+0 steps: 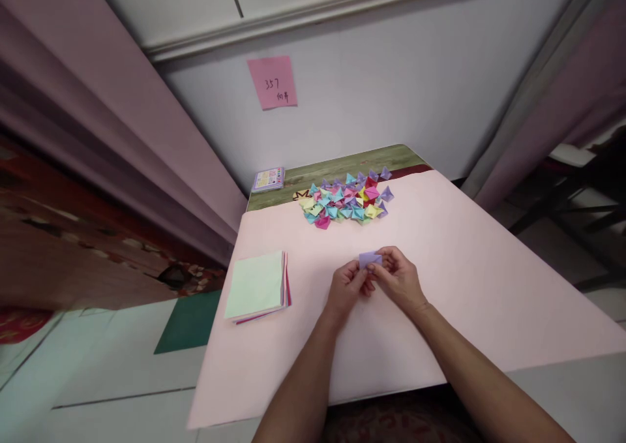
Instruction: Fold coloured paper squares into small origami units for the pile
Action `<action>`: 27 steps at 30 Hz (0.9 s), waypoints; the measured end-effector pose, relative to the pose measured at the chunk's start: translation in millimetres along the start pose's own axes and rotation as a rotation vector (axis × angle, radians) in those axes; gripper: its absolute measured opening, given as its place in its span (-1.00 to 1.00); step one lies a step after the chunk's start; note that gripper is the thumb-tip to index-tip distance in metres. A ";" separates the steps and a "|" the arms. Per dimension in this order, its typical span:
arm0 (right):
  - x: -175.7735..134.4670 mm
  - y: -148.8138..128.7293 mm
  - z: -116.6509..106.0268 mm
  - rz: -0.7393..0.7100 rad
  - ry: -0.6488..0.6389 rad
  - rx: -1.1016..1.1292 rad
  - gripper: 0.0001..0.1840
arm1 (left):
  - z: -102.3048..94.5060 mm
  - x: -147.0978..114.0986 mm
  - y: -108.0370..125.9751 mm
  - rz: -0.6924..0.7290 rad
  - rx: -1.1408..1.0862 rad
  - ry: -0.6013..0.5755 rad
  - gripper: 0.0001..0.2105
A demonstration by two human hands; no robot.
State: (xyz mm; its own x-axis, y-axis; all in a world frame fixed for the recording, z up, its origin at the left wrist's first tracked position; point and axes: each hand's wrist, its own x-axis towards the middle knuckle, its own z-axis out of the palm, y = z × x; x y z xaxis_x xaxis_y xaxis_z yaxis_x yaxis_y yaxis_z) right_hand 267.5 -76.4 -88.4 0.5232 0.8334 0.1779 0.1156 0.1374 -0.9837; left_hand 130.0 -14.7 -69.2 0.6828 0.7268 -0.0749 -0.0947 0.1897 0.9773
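A small folded piece of purple origami paper (pixel 370 259) is held up over the table between both hands. My left hand (pixel 346 288) pinches its left lower edge with thumb and fingers. On the other side, my right hand (pixel 398 274) grips it with the thumb pressed on the front; the fingers behind the paper are partly hidden. Beyond the hands lies a pile of folded paper pieces (pixel 342 198) in blue, pink, yellow, green and purple. To the left of my left hand rests a stack of square paper sheets (pixel 257 285), pale green on top.
The table (pixel 460 280) has a pale pink cover, with a wood-patterned strip at the back. A packet of printed cards or paper (pixel 268 179) sits at the far left corner. On the wall hangs a pink note (pixel 272 83). Curtains (pixel 161 104) flank the table.
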 end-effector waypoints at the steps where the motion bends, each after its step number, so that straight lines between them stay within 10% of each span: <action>1: -0.2 -0.4 0.9 0.029 0.007 0.049 -0.55 | -1.4 1.4 -1.7 -0.018 -0.035 0.002 -0.70; 18: 1.0 -5.0 0.2 0.020 -0.049 0.081 -0.65 | -2.2 3.2 3.3 -0.129 -0.088 0.048 -0.63; 27: 0.1 -5.0 -3.8 -0.258 -0.213 -0.076 -0.75 | -0.8 0.9 7.4 -0.097 -0.155 0.100 -0.66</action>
State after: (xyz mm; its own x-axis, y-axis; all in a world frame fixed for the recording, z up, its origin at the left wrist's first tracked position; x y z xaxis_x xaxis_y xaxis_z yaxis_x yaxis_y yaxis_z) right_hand 270.2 -79.0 -83.3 0.2817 0.8704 0.4037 0.2882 0.3245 -0.9009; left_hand 129.3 -12.2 -62.2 0.6192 0.7608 -0.1940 -0.1479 0.3557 0.9228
